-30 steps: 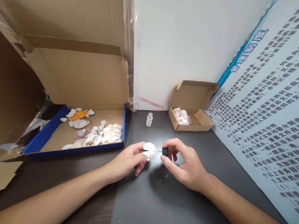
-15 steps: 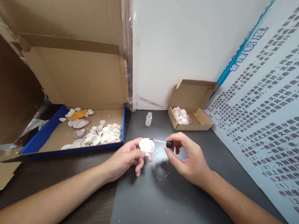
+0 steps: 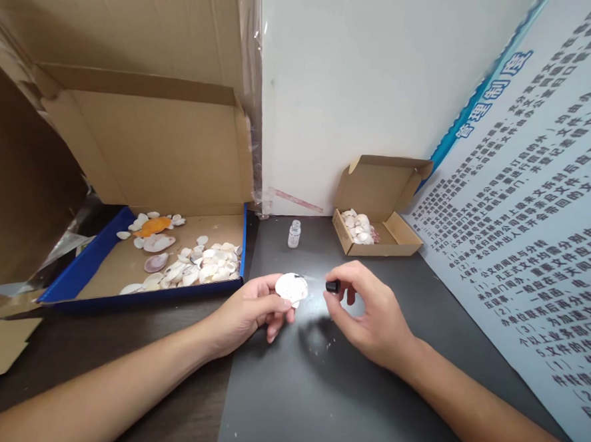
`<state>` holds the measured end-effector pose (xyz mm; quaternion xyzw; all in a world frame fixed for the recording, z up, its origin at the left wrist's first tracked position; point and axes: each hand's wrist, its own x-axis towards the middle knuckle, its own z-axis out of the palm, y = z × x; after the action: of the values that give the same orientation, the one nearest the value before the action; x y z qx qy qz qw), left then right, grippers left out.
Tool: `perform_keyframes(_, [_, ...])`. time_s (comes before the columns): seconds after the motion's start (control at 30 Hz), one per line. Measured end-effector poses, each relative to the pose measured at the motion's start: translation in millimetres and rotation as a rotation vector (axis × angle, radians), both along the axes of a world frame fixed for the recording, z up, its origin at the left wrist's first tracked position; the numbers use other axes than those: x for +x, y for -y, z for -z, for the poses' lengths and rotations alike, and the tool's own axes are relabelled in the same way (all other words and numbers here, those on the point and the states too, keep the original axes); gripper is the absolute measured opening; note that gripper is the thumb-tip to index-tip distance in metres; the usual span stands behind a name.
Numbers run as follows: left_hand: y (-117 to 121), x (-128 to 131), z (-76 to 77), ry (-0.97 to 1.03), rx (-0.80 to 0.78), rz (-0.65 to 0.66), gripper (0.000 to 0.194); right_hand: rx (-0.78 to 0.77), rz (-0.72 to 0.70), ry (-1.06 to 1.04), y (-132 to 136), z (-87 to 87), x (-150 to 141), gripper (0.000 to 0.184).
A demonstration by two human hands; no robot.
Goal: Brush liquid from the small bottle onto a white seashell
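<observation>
My left hand (image 3: pixel 254 310) pinches a white seashell (image 3: pixel 290 287) by its lower edge above the dark table. The shell looks whitish with small specks. My right hand (image 3: pixel 370 312) grips a brush cap (image 3: pixel 332 286) by its black top, between thumb and fingers. Its thin clear stem points left, and the dark brush tip lies at the shell's upper edge, seemingly touching it. Behind both hands, a small clear glass bottle (image 3: pixel 294 235) with a label stands uncapped and upright.
A blue-edged cardboard box (image 3: pixel 97 262) on the left holds many seashells (image 3: pixel 212 266) and an orange shell (image 3: pixel 155 226). At the back right, a small open cardboard box (image 3: pixel 399 237) contains more shells. Tiny white crumbs lie on the table mat (image 3: pixel 285 394). A printed poster (image 3: pixel 542 196) borders the right.
The brush cap in my right hand has shifted slightly left, its tip still at the shell's top. The shell has tilted a little in my left hand.
</observation>
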<state>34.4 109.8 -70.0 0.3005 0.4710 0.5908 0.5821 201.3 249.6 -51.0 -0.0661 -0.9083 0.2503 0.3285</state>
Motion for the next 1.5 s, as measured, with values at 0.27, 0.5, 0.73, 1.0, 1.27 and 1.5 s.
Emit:
perform_keyframes(0.27, [-0.2,-0.7,-0.6,0.005,-0.009,-0.004,0.019,-0.035,-0.084,-0.036,-1.2,-2.4,1.7,0.019])
perform_keyframes(0.5, [-0.7,-0.7,-0.1,0.012,-0.018,-0.017,0.019,-0.02,-0.085,-0.078,-0.7,-2.7,1.9,0.021])
perform_keyframes(0.73, [0.0,-0.1,-1.2,0.014,-0.021,-0.025,0.019,0.032,0.034,-0.035,-1.0,-2.9,1.9,0.017])
perform_keyframes(1.0, [-0.8,-0.6,-0.2,0.016,-0.014,-0.026,0.019,0.042,0.022,-0.023,0.3,-1.6,2.2,0.018])
perform_keyframes(1.27, [-0.8,0.1,-0.6,0.033,-0.016,-0.037,0.019,-0.021,-0.027,0.0,1.2,-2.5,1.8,0.017])
perform_keyframes(1.5, [-1.4,0.7,-2.3,0.036,-0.026,-0.044,0.02,-0.088,-0.137,-0.03,1.5,-1.1,2.4,0.021])
